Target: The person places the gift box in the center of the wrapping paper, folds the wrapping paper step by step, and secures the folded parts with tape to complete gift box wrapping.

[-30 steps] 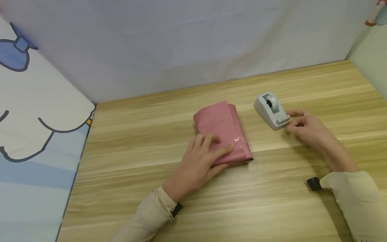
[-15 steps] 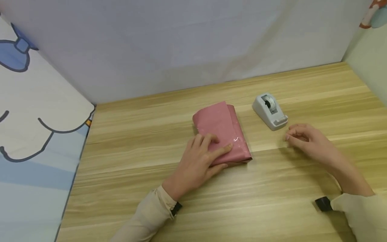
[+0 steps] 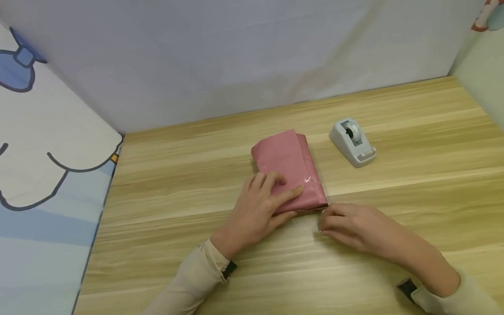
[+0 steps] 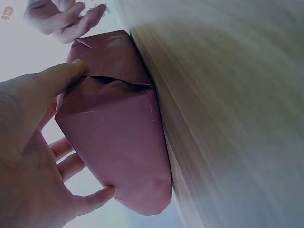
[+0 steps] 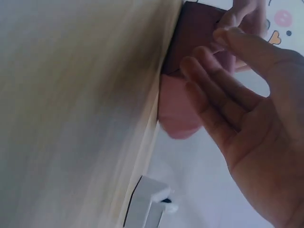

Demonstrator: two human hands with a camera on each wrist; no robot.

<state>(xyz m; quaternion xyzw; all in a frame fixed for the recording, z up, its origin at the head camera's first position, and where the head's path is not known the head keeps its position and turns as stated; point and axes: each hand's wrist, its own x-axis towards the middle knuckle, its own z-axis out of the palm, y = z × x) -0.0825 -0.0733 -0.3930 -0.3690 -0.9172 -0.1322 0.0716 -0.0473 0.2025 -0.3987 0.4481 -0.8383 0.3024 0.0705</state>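
Note:
A pink wrapped package (image 3: pixel 283 153) lies on the table, its folded end (image 4: pixel 109 90) facing the left wrist camera. My left hand (image 3: pixel 252 214) holds it at the near left, fingers bent over the top and thumb against the near end. At the package's near right corner, my right hand (image 3: pixel 354 227) pinches a small clear strip of tape (image 3: pixel 317 232), which barely shows past the fingertips. Behind it stands a grey tape dispenser (image 3: pixel 353 142) with a clear roll, untouched by either hand; part of it (image 5: pixel 149 202) also appears in the right wrist view.
The wood-grain table (image 3: pixel 177 175) meets a pale cloth backdrop (image 3: pixel 236 61) at its far edge. A cartoon-printed panel (image 3: pixel 51 131) borders the left side. At the right is a light green panel (image 3: pixel 480 74).
My right hand has left the dispenser's cutting edge and moved nearer and leftward to the package's corner, carrying the tape strip. The left hand and the package have stayed in place.

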